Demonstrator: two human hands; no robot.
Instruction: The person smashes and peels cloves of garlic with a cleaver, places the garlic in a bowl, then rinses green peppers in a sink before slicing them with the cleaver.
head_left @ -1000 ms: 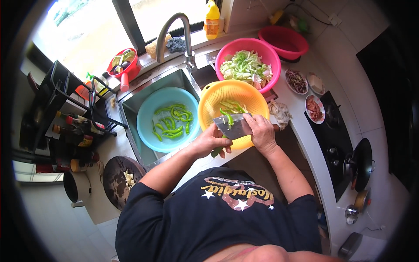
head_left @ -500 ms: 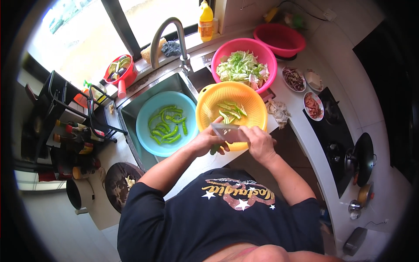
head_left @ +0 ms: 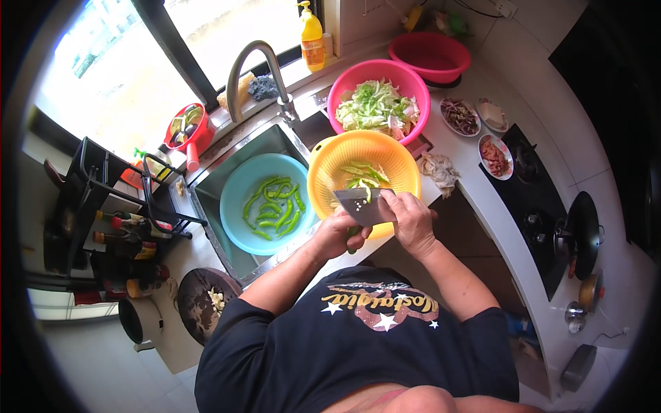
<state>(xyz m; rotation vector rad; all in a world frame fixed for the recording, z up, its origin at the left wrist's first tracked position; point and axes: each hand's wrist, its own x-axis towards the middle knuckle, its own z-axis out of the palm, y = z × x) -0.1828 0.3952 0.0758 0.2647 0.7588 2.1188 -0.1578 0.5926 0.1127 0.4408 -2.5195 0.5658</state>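
My right hand [head_left: 412, 224] grips a cleaver [head_left: 363, 208] with a broad grey blade, pale seeds stuck to its face. Just left of the blade, my left hand [head_left: 336, 233] has its fingers curled round a green pepper [head_left: 353, 239], mostly hidden by the fingers. Both hands are over the near rim of a yellow colander [head_left: 323, 168], where cut green pepper pieces [head_left: 363, 172] lie. A pepper strip [head_left: 368, 195] rests at the blade's upper edge. To the left, a blue basin [head_left: 233, 230] in the sink holds several whole green peppers [head_left: 284, 219].
Beyond the colander stands a pink basin [head_left: 336, 89] of chopped cabbage [head_left: 379, 107]. A tall faucet [head_left: 258, 47] arches over the sink [head_left: 200, 186]. A round chopping board [head_left: 196, 313] is lower left. Small plates of meat [head_left: 494, 157] sit beside the black stove [head_left: 527, 206].
The cleaver's blade has turned, showing more of its face. My left fingers have curled in from a more spread pose. The whole view has shifted slightly.
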